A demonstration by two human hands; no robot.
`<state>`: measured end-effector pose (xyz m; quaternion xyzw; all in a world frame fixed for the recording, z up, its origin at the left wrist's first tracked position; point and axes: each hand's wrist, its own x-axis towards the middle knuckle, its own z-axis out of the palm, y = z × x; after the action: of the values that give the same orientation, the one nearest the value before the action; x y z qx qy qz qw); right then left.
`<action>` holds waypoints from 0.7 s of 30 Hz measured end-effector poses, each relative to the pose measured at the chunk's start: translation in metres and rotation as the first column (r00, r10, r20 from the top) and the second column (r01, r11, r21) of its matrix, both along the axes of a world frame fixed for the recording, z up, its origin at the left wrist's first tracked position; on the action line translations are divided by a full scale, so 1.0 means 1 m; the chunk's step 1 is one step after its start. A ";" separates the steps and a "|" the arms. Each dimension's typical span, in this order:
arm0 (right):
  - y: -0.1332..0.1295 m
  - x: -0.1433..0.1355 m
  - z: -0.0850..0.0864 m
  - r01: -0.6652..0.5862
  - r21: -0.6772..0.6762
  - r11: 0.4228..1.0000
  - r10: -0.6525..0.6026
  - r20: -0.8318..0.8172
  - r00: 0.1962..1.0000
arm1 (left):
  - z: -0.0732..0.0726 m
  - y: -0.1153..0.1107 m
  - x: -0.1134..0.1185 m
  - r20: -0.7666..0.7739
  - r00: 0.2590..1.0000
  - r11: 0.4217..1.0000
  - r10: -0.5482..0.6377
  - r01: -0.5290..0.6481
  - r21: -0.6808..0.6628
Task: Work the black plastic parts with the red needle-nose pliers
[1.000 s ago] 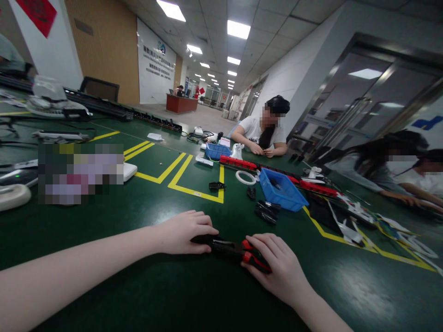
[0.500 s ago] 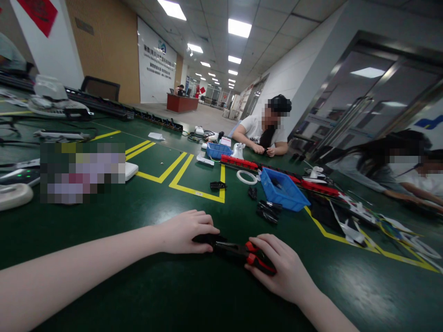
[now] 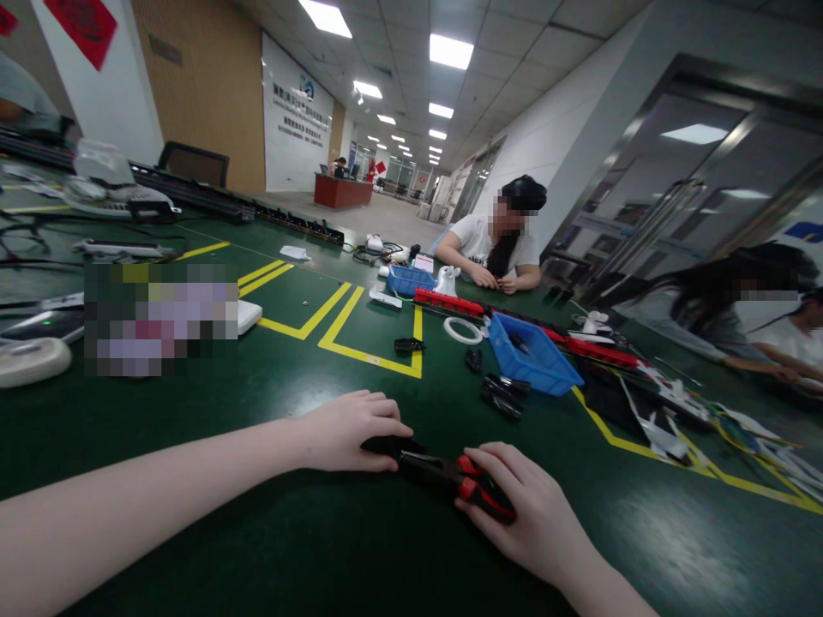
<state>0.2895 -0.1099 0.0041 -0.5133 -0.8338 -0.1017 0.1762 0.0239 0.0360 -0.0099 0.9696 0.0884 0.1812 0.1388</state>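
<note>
Right, the green table [image 3: 193,411] fills the lower view, crossed by yellow tape lines [image 3: 334,321]. On the far wall hangs a white sign [image 3: 296,116] with a logo and rows of writing, too small to read; a red hanging [image 3: 83,26] at top left is cut off by the edge. A patch on the table's left side is blurred out, so what lies there cannot be told. Across the table sits a person in a white shirt [image 3: 479,248], hands together, with print on the shirt that is not legible. Two more people at far right are partly cut off. Between them and us lie a blue bin [image 3: 533,360], a smaller blue bin [image 3: 406,280], a red strip [image 3: 450,302], a white ring [image 3: 461,331] and small black parts [image 3: 505,394].

Now up close: the left hand [image 3: 347,433] lies palm down, fingers curled over a black piece [image 3: 392,446], which is mostly hidden beneath them. The right hand [image 3: 533,506] wraps around the red-and-black handles of the pliers [image 3: 450,476], gripping them. The pliers lie low on the table, just before the person, nose pointing at the black piece and seemingly meeting it; the tip itself is hard to make out.
</note>
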 end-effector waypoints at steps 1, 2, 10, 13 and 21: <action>0.000 0.000 0.000 0.000 0.002 1.000 0.000 -0.003 1.000 | 0.000 0.000 0.000 0.002 1.000 1.000 -0.003 0.003 -0.002; 0.000 0.000 0.000 -0.002 0.005 1.000 0.002 -0.005 1.000 | 0.000 0.000 0.000 0.004 1.000 1.000 -0.004 0.004 -0.004; 0.004 0.007 0.002 -0.013 -0.016 1.000 0.013 0.001 1.000 | 0.004 -0.001 0.000 -0.015 1.000 1.000 0.003 -0.003 -0.005; 0.004 0.007 0.002 -0.022 -0.006 1.000 0.022 -0.007 1.000 | 0.003 -0.001 0.000 -0.013 1.000 1.000 0.006 -0.006 0.002; 0.001 0.004 -0.001 -0.012 -0.011 1.000 0.012 0.015 1.000 | 0.001 0.000 0.001 -0.020 1.000 1.000 0.006 -0.005 0.016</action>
<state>0.2939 -0.1088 0.0036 -0.5084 -0.8387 -0.0999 0.1676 0.0245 0.0363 -0.0084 0.9721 0.0910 0.1728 0.1299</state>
